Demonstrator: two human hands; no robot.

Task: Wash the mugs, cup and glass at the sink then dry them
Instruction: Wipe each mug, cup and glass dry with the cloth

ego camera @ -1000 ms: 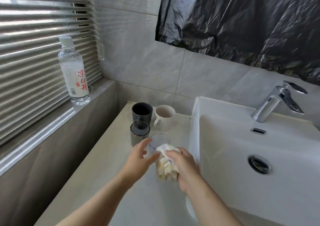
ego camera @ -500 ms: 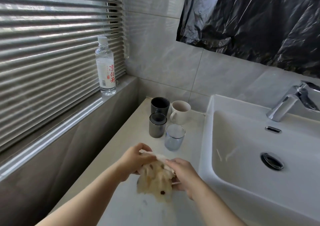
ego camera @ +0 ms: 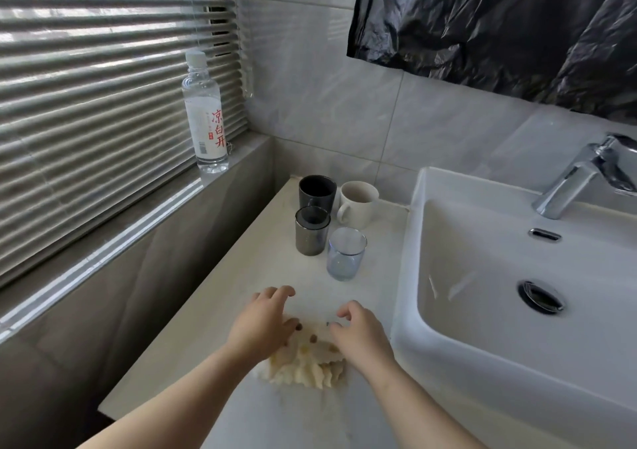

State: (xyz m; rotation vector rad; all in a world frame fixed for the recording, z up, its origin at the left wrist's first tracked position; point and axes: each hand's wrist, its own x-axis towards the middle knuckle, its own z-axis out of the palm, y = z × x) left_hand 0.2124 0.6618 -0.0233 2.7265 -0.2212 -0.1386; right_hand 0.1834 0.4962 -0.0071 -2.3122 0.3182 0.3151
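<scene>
Four vessels stand together on the pale counter left of the sink: a black mug (ego camera: 317, 191), a white mug (ego camera: 358, 203), a grey metal cup (ego camera: 311, 230) and a clear glass (ego camera: 345, 253). Nearer to me a crumpled cream cloth (ego camera: 307, 362) with brown spots lies on the counter. My left hand (ego camera: 264, 321) hovers over the cloth's left side with fingers loosely curled, holding nothing. My right hand (ego camera: 358, 331) is above its right side, fingers also loosely curled and apart from the cloth.
A white basin (ego camera: 482, 242) with a chrome tap (ego camera: 582, 176) fills the right side. A water bottle (ego camera: 205, 114) stands on the window ledge by the blinds. Black plastic sheeting (ego camera: 499, 28) hangs on the tiled wall. The counter's (ego camera: 220, 310) front edge drops off at left.
The glass, wiped with the cloth a second ago, now stands beside the metal cup. Both hands lowered the cloth onto the counter and let go of it.
</scene>
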